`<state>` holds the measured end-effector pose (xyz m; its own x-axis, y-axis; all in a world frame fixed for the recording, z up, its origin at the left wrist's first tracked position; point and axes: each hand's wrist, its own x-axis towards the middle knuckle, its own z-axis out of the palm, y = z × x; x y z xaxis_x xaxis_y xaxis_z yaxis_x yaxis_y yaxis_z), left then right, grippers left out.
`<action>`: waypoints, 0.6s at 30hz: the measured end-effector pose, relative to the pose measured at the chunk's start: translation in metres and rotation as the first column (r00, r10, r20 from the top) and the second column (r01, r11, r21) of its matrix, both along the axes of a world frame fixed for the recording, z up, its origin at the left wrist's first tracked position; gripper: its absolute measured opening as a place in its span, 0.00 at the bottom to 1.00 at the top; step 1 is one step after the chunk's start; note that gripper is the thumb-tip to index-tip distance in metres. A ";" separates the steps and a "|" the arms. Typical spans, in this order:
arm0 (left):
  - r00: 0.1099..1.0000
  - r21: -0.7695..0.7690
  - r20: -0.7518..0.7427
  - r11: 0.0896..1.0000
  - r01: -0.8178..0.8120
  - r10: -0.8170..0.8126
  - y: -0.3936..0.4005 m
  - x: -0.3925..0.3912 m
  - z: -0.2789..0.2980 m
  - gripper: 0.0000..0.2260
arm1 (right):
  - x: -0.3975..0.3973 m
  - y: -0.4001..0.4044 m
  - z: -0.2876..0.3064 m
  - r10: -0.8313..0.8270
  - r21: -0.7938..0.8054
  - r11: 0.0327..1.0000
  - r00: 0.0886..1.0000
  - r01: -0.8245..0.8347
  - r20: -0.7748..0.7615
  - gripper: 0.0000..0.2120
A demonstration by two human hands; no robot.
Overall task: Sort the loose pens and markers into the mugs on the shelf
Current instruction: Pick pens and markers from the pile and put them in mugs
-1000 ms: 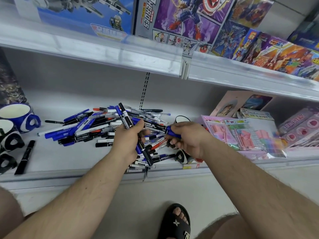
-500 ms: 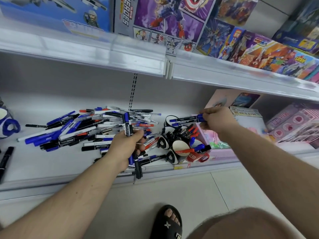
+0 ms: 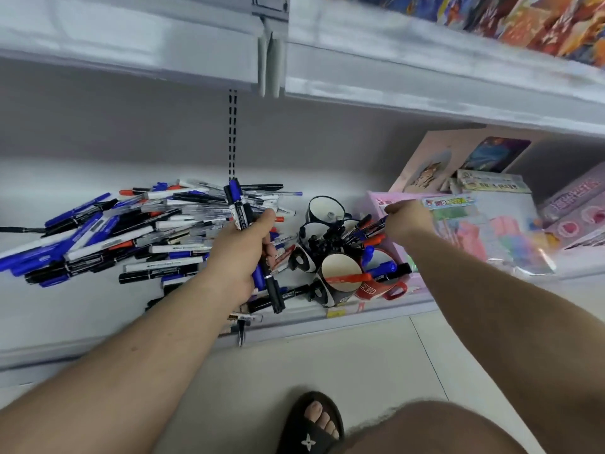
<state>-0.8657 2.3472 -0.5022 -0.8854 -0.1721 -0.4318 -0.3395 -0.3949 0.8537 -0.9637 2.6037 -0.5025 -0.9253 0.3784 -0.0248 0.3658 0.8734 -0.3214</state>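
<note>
While left hand (image 3: pixel 244 253) grips markers (image 3: pixel 240 211) at shelf edge (image 3: pixel 376 311), right hand (image 3: pixel 407 221) pinches pens (image 3: pixel 373 226) over mugs (image 3: pixel 340 273).

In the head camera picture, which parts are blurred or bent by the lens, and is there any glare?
Head view: the upper shelf edge curves, bent by the wide lens; the toy boxes and pink packets at right are motion-smeared; the pen pile blurs toward the left edge; both hands, left and right, are fairly sharp; soft even light, mild sheen on the packets.
</note>
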 end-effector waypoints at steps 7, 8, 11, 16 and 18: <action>0.999 -0.088 0.038 0.996 0.022 -0.018 0.010 -0.021 -0.020 0.15 | -0.036 0.001 -0.064 0.176 0.089 0.977 0.967 -0.194 0.185 0.14; 0.999 -0.073 0.049 0.997 0.014 -0.010 0.014 -0.024 -0.021 0.16 | -0.037 0.002 -0.071 0.201 0.082 0.972 0.957 -0.222 0.207 0.15; 0.997 -0.030 0.065 0.999 0.043 -0.041 0.022 -0.029 -0.025 0.16 | -0.045 0.002 -0.086 0.250 0.113 0.953 0.940 -0.282 0.234 0.17; 0.996 0.022 0.024 0.996 0.081 -0.081 0.014 -0.018 -0.022 0.15 | -0.042 0.002 -0.068 0.313 0.182 0.906 0.894 -0.383 0.322 0.18; 0.997 0.066 0.012 0.995 0.078 -0.079 0.003 -0.009 -0.015 0.17 | -0.039 0.002 -0.055 0.322 0.242 0.891 0.911 -0.384 0.258 0.15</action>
<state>-0.8748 2.3506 -0.5171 -0.8885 -0.0736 -0.4529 -0.3839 -0.4213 0.8217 -1.0030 2.6058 -0.5576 -0.9844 0.0468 -0.1698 0.0466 0.9989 0.0052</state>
